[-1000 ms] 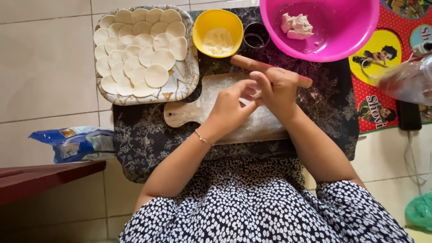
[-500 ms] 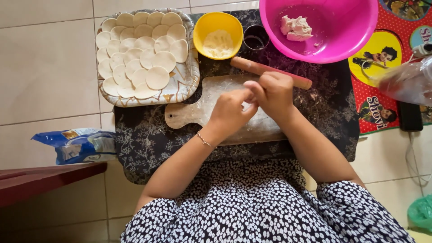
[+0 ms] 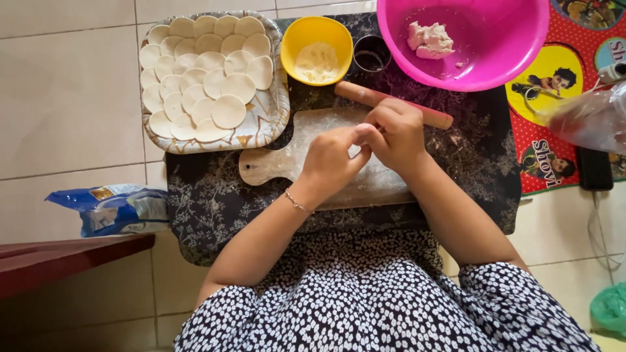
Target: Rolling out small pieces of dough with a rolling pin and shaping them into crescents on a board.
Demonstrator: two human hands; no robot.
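Over the wooden board (image 3: 297, 163), both hands meet fingertip to fingertip. Left hand (image 3: 329, 160) and right hand (image 3: 394, 133) curl inward together; whatever sits between the fingers is hidden, so cannot tell what they pinch, or if they pinch anything. Hands cover the board's middle; only its handle end with a hole and the near edge show.

Rolling pin (image 3: 355, 94) lies on the dark patterned cloth (image 3: 208, 202) just behind the right hand, its mid part hidden by the knuckles, the far end poking out to the right. Thin bracelet (image 3: 297, 202) on the left wrist.

Far left of the cloth: patterned tray (image 3: 274, 120) loaded with flat round dough discs (image 3: 228, 111), overlapping in rows. Next to it a yellow bowl (image 3: 316, 32) with pale flour, then a small dark ring cutter (image 3: 372, 52), contents hard to make out. Pink basin (image 3: 495, 58), cut off by the top edge, holds a lump of dough (image 3: 429, 39).

Right side: red printed mat (image 3: 561, 98), a blurry clear plastic bag (image 3: 587, 120) cut off at the frame edge, a black device (image 3: 593, 169) partly under it. Blue packet (image 3: 114, 208) on the tiled floor (image 3: 65, 98) at left, dark red wooden edge (image 3: 65, 254) below it. Green object (image 3: 610, 309) bottom right, cut off. Spotted dress (image 3: 365, 306) fills the bottom.
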